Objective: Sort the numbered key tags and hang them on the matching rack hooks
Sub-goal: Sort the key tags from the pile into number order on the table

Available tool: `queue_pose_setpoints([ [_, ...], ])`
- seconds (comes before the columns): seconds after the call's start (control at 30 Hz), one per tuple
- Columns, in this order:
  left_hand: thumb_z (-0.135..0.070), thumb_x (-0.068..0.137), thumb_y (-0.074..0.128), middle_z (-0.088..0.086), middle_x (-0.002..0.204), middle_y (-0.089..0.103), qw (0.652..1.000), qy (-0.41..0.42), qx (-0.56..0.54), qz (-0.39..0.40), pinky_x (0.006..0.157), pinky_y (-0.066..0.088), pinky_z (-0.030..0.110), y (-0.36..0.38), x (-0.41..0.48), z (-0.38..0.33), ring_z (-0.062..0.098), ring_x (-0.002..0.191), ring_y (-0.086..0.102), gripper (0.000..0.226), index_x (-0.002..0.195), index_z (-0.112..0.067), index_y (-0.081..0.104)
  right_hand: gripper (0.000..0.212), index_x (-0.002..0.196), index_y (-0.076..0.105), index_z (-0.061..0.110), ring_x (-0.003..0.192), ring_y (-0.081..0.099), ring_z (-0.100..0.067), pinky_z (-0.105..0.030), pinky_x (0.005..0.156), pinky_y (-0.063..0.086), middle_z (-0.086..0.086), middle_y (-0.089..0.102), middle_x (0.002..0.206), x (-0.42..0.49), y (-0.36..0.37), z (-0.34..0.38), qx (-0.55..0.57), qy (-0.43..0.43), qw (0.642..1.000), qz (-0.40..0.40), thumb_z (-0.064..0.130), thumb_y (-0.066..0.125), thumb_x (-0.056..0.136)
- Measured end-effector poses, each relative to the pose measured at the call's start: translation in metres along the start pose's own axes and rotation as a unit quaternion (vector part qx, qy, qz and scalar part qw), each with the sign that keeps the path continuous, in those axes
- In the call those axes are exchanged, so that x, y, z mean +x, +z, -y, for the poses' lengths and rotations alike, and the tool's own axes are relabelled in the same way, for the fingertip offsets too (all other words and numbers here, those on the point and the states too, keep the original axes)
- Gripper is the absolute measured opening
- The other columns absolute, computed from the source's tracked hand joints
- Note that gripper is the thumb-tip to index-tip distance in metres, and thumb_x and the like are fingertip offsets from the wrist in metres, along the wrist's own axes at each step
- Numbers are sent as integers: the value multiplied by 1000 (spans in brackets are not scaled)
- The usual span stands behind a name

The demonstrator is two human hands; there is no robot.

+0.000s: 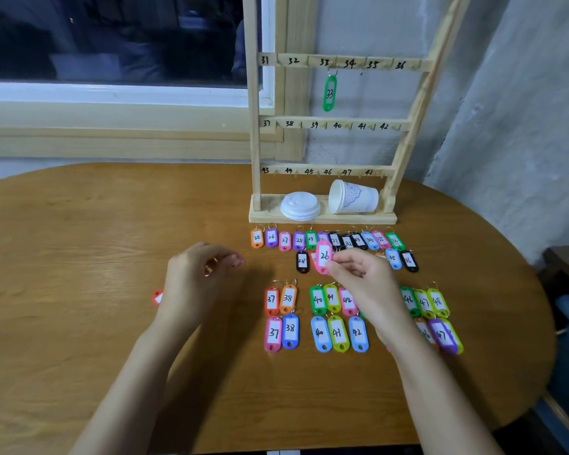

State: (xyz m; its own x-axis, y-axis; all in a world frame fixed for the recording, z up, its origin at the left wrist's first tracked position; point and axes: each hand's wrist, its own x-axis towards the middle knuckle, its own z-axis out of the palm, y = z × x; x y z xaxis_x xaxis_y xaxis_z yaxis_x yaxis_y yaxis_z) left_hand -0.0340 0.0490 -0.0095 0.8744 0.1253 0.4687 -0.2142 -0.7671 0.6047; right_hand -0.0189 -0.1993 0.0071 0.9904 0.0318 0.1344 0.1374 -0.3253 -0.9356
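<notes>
1. Head view, right side: pinching the pink tag 26 (324, 257) by its lower end between thumb and fingertips of the right hand (362, 284). Held just above the second row, number side up, evidently for reading against the tags laid out below.
2. Head view, left side: hovering the left hand (197, 274) over the table (79, 224), fingers curled inward, with something small and orange among them. Cannot tell whether anything is truly gripped. Half covering a red tag (157, 297) beside the wrist.
3. Head view, tabletop: set out in number order along the rack's base, a far row of tags (370, 239) running 25 to 36, side by side. Below it a black tag 28 (302, 261) and, nearer, same-number pairs (336, 332) from 37 up to 48, one above the other. Probably grouped this way to keep duplicates together before hanging.
4. Likely bound for a spot under the purple tag 26 (271, 237), second in the far row.
5. Head view, rack (255, 142): rails labelled 31 to 48 in sight, no 26 label within the frame. Only the green tag 33 (329, 92) hanging, under its own number.
6. On the rack's base: a paper cup (353, 197) on its side, next to a stack of white lids (300, 205).
7. Judged: mostly sorting for now, hanging barely begun
</notes>
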Motion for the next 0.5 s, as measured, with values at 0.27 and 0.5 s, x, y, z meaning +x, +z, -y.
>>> queue_pose_setpoints([
  [0.27, -10, 84, 68, -2, 86, 72, 961, -185, -205, 26, 76, 58, 33, 16, 21, -16, 13, 85, 68, 15, 92, -23, 70, 13, 81, 65, 30, 83, 61, 0, -16, 75, 49, 11, 67, 84, 13, -1, 1, -51, -4, 999, 2, 18, 66, 86],
  [0.5, -10, 82, 71, 5, 86, 72, 948, -230, -208, 76, 76, 58, 47, 35, 38, -18, 21, 87, 69, 15, 93, -18, 70, 8, 89, 65, 27, 84, 62, -1, -18, 75, 49, 12, 67, 84, 27, 8, 4, -61, -3, 998, 7, 19, 68, 85],
])
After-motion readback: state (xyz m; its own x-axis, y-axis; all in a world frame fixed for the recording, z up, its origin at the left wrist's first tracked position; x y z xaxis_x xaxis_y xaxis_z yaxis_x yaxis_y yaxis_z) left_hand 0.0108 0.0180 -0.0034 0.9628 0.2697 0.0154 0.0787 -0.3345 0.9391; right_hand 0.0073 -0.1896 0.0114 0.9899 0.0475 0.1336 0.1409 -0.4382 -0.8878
